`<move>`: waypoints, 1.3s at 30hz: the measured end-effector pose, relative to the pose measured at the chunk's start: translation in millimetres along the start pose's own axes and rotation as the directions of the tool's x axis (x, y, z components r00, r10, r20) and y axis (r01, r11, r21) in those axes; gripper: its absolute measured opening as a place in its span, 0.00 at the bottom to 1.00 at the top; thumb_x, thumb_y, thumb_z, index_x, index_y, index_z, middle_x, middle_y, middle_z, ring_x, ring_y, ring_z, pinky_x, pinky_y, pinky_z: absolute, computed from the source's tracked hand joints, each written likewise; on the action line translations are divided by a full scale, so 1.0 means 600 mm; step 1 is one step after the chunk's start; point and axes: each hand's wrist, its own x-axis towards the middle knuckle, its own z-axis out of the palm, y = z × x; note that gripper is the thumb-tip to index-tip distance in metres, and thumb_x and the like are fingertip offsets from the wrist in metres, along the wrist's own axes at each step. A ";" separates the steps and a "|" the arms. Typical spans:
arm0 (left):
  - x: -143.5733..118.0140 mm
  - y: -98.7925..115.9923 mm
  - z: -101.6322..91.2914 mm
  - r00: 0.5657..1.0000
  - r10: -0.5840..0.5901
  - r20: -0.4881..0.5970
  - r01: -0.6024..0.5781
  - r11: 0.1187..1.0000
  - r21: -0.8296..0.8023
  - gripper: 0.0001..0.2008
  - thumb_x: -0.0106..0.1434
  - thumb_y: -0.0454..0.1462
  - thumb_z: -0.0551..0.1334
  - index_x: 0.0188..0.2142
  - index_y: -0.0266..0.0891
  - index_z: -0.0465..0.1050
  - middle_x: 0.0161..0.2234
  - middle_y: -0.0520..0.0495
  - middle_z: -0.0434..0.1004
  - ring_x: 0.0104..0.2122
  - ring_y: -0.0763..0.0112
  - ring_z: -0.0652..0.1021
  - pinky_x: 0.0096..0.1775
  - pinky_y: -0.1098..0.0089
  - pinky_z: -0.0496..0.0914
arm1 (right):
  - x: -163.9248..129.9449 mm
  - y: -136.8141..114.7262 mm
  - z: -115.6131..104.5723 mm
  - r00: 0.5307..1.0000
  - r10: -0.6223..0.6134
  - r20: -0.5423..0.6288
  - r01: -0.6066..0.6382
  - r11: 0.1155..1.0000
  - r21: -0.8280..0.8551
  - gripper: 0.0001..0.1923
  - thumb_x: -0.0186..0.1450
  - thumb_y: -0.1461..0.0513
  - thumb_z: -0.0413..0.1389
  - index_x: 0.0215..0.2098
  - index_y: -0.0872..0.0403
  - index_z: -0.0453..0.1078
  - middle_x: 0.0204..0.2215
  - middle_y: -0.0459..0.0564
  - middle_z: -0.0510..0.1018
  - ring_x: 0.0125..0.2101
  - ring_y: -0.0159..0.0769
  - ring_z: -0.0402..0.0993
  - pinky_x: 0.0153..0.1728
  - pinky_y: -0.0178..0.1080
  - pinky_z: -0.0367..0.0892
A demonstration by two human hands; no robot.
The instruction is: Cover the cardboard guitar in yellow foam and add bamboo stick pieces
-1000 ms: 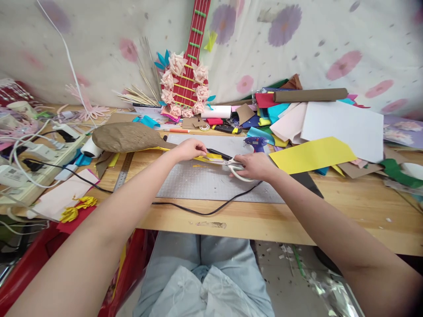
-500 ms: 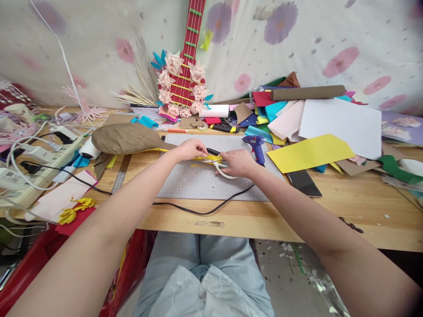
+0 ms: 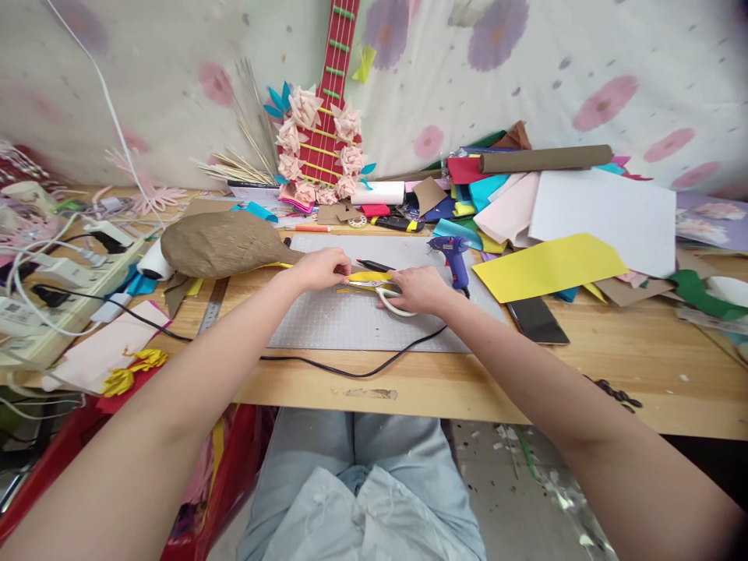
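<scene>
Gripping white-handled scissors (image 3: 382, 297) in the right hand (image 3: 421, 290) and pinching a yellow strip (image 3: 372, 276) with the left hand (image 3: 326, 269) at center frame, over a gray cutting mat (image 3: 342, 329) on the table (image 3: 292, 383). Working between a brown paddle-shaped piece (image 3: 225, 245), left of center, and a blue glue gun (image 3: 456, 263), right of center.

Strip (image 3: 370, 276) yellow, scissors (image 3: 380, 289) white-handled. Glue gun (image 3: 456, 262) blue, mat (image 3: 339, 323) grey gridded. Rounded form (image 3: 225, 245) brown. Guitar (image 3: 320, 149) red, roses (image 3: 305, 107) pale pink. Backdrop (image 3: 456, 78) white, pink/purple flowers (image 3: 498, 33).
</scene>
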 end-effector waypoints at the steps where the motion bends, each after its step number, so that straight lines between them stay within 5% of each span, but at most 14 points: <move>1: 0.002 0.000 0.000 1.000 -0.006 0.005 0.006 1.000 -0.001 0.06 0.54 0.38 0.58 0.31 0.41 0.72 0.36 0.51 0.71 0.34 0.72 0.71 0.33 0.73 0.62 | -0.001 0.000 0.000 1.000 0.000 0.000 0.000 1.000 0.003 0.37 0.57 0.36 0.38 0.46 0.54 0.64 0.38 0.59 0.77 0.37 0.47 0.73 0.32 0.39 0.58; 39: 0.040 0.001 -0.012 0.996 -0.032 0.085 0.039 0.995 -0.090 0.09 0.52 0.40 0.58 0.30 0.41 0.74 0.28 0.53 0.74 0.30 0.73 0.70 0.31 0.74 0.60 | -0.011 0.006 -0.003 0.999 0.023 -0.030 -0.025 0.997 -0.067 0.34 0.58 0.37 0.40 0.45 0.53 0.65 0.33 0.57 0.78 0.34 0.45 0.73 0.28 0.35 0.49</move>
